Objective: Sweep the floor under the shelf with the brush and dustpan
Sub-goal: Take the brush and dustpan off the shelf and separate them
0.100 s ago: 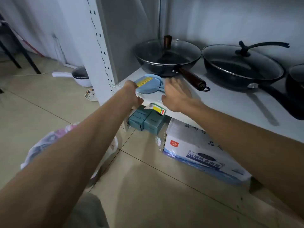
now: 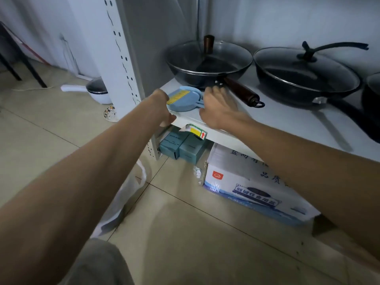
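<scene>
A small blue dustpan with a yellow comb strip lies on the white shelf near its left front corner. A blue brush seems nested in it, its handle poking out to the right. My left hand rests at the dustpan's left edge, fingers curled over the shelf's front lip. My right hand hovers with fingers spread just right of the dustpan, over the handles. Whether either hand touches the dustpan is unclear. The tiled floor under the shelf shows below.
Two lidded black woks stand on the shelf behind my hands, one wooden handle pointing toward me. Under the shelf sit teal boxes and a white carton. A white plastic bag lies on the floor at left, a small pot beyond the shelf post.
Both hands have edged slightly closer to the dustpan; nothing has been picked up.
</scene>
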The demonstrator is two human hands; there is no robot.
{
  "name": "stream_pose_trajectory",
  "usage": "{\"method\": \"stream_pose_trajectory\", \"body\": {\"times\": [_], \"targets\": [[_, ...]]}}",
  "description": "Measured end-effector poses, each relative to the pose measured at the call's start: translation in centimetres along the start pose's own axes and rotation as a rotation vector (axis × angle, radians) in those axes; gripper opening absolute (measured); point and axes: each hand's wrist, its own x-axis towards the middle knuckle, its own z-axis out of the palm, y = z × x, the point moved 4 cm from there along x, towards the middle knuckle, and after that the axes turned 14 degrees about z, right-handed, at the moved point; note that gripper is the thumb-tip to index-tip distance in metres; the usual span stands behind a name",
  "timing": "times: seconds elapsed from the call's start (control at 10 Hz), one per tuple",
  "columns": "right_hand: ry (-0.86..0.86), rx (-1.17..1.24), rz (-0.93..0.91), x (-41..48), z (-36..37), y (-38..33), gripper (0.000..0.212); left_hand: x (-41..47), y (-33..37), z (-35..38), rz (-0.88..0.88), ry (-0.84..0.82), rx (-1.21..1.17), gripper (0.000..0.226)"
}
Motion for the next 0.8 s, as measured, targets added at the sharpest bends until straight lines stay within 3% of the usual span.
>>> {"method": "stream_pose_trajectory", "body": {"times": [0.1, 0.3, 0.4, 0.6, 0.7, 0.8], "targets": [[-0.002, 0.031, 0.07, 1.1, 0.8, -0.5, 0.051, 0.8, -0.2, -0.2, 0.006, -0.007, 0.039, 0.038], [-0.043, 0.039, 0.128, 2.1, 2.2, -0.3, 0.051, 2.1, -0.3, 0.3, -0.049, 0.043, -0.069, 0.06], [-0.087, 0.058, 0.151, 2.4, 2.1, -0.2, 0.037, 2.5, -0.7, 0.7, -0.286, 0.134, -0.389, 0.059], [-0.105, 0.072, 0.147, 2.1, 1.7, -0.3, 0.033, 4.2, -0.6, 2.0, -0.638, 0.147, -1.108, 0.027], [-0.116, 0.121, 0.158, 1.9, 1.3, -0.3, 0.035, 4.8, -0.6, 2.9, -0.783, 0.186, -1.36, 0.029], [-0.117, 0.121, 0.14, 1.1, 0.9, -0.2, 0.033, 4.3, -0.4, 3.1, -0.818, 0.23, -1.446, 0.028]]}}
